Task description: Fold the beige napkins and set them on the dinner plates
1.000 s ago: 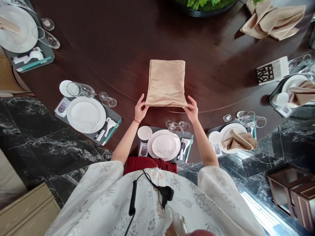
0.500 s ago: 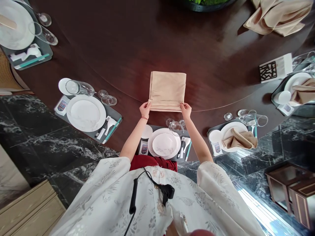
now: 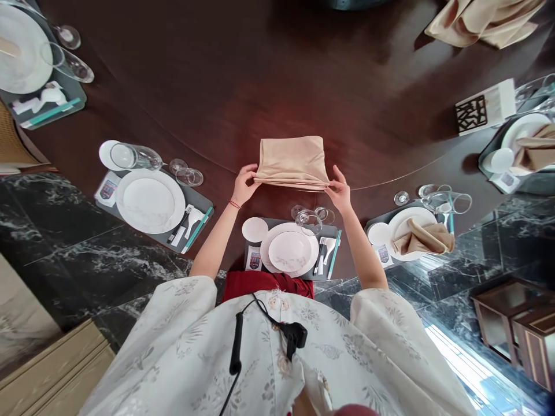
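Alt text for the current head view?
A person's left hand and right hand pinch the near edge of a folded beige napkin on a dark table. Nearer the body, stacked white plates sit on a gray placemat; to the right, a second beige napkin lies on another plate.

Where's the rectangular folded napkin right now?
In the head view, the rectangular folded napkin is just above centre, between the left hand and the right hand at its near corners, beyond the middle place setting's glasses.
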The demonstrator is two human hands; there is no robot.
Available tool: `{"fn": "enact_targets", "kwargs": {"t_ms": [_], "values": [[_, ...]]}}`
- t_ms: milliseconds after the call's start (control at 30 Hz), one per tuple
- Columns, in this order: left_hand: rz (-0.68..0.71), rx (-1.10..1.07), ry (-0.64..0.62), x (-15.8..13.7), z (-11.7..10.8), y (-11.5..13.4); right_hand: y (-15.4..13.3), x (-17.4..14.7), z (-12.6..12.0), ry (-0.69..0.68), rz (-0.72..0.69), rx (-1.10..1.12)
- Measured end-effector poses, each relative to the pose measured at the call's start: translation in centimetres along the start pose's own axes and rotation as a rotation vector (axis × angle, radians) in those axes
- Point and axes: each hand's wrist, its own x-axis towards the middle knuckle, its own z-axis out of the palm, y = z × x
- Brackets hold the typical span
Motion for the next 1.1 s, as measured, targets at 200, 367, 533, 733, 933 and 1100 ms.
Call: {"fn": "enact_targets", "kwargs": {"t_ms": [200,367,533,733,933,1100], "values": [[0.082,-0.018,-0.02,0.9,1.4,0.1,0.5,1.2,1.6,0.089,-0.027,-0.01],[-0.081,-0.103,0.206,1.1,3.5,-2.8,2.9,3.3,5.7,0.099,0.22,0.017],[-0.045,-0.044,0.538,1.3,5.8,-4.0,3.3,3.9,7.5,0.168,0.286,-0.053],[-0.535,-0.539,0.542,-1.0,13.8,-3.6,2.8,2.5,7.9,0.295,0.312,0.078],[-0.764,-0.863,0.167,-1.5,16.6,-2.3,0.7,1.1,5.6,-0.151,0.465,0.389],[-0.511,-0.836,0.166,0.1,13.3,-1.2,0.3,-0.2,3.3,-0.302,0.549,0.497]]}}
